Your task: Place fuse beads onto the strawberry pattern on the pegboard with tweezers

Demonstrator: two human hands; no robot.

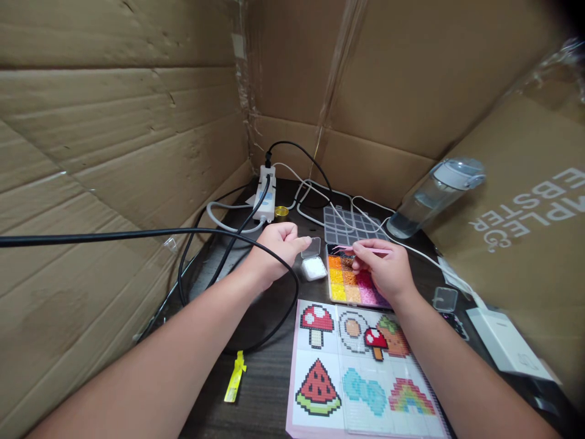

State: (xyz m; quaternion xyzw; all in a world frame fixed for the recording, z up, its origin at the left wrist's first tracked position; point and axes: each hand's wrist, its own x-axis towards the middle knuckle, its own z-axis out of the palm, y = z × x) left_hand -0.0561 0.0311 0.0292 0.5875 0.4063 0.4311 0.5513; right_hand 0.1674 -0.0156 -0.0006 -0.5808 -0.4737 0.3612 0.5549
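Note:
Pink tweezers point(372, 250) are pinched in my right hand point(388, 268), their tips over the black beads at the back left corner of a sectioned bead box point(337, 290). Orange, yellow, brown and pink beads fill its other compartments. My left hand point(280, 251) is closed, fingers curled, with the thumb at the raised clear lid of a small box point(314, 269) of white beads. Whether it grips that lid is hidden. Nearer me lies a pattern sheet point(315, 360) under a clear pegboard point(388, 372). A finished-looking bead mushroom point(376, 343) rests on the pegboard.
A black cable point(137, 235) loops across my left forearm. Behind stand a power strip point(265, 198), a yellow round tin point(281, 212), a clear divided lid point(351, 224) and a water bottle point(425, 198). A white charger point(507, 344) lies right; cardboard walls point(292, 73) surround the table.

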